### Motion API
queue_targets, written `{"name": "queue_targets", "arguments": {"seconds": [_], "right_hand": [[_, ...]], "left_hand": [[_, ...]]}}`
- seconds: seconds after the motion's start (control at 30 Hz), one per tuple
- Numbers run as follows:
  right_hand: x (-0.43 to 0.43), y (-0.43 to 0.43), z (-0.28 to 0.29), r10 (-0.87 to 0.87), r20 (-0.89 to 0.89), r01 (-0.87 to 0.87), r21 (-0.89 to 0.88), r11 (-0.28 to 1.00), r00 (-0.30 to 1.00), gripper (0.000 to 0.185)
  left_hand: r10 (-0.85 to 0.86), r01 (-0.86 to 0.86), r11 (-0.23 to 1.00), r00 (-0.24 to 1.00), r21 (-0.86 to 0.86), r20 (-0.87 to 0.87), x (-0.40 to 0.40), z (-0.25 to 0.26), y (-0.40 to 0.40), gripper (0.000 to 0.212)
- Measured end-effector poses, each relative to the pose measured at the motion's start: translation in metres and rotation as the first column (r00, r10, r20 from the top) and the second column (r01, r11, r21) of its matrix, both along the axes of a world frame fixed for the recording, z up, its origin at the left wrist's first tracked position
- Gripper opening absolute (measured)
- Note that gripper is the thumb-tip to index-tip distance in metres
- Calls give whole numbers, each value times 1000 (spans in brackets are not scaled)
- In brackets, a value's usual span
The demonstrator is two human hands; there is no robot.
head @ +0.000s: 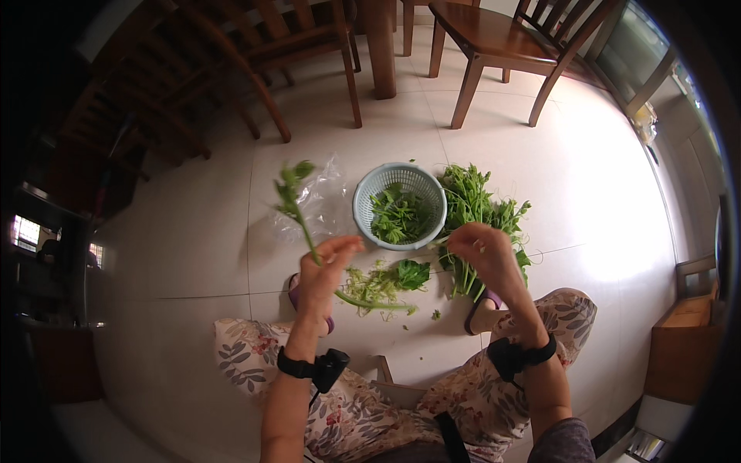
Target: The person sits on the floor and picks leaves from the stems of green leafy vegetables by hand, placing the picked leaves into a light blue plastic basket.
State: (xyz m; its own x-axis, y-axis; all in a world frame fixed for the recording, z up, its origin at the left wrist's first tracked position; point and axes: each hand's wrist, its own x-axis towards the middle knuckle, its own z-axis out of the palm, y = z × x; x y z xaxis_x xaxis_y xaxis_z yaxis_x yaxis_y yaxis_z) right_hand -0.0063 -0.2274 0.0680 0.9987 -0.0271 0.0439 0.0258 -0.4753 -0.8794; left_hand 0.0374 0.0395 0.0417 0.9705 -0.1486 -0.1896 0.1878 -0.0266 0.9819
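Note:
My left hand (328, 266) holds a long green leafy vine shoot (307, 231), its leafy tip up and its stem end trailing over the scraps. To the right, my right hand (483, 246) is raised beside the basket with its fingers bent together; whether something thin is between them I cannot tell. A pale blue plastic basket (441, 215) on the floor holds plucked green leaves and stem pieces (398, 217). Right of it lies a pile of leafy vine shoots (466, 194), partly behind my right hand. Pale stringy peelings and tendrils (370, 283) lie before the basket, next to a loose leaf (413, 274).
A crumpled clear plastic bag (324, 199) lies left of the basket on the tiled floor (191, 249). Wooden chairs (498, 35) and a thick wooden table leg (380, 52) stand beyond. A wooden cabinet (674, 359) is at the right.

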Motion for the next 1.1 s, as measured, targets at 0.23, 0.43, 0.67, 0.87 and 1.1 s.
{"name": "queue_targets", "arguments": {"seconds": [0.23,0.43,0.67,0.87,1.1], "right_hand": [[-5,29,-3,147,-3,-147,-16,989,989,9],[-4,35,-7,166,47,-157,-145,977,985,7],[-7,42,-11,217,132,-183,-227,957,967,7],[-8,46,-14,261,181,-210,-262,942,948,7],[-8,48,-14,300,283,-181,-377,908,911,6]], "left_hand": [[-269,247,955,955,-161,-129,-20,9,-31,22],[-336,304,939,912,-161,-234,-19,-11,-25,22],[-358,244,918,851,-313,-385,-16,-14,-16,20],[-415,236,881,802,-409,-430,-15,-18,-14,17],[-419,247,890,777,-384,-470,-16,-21,-14,15]]}}
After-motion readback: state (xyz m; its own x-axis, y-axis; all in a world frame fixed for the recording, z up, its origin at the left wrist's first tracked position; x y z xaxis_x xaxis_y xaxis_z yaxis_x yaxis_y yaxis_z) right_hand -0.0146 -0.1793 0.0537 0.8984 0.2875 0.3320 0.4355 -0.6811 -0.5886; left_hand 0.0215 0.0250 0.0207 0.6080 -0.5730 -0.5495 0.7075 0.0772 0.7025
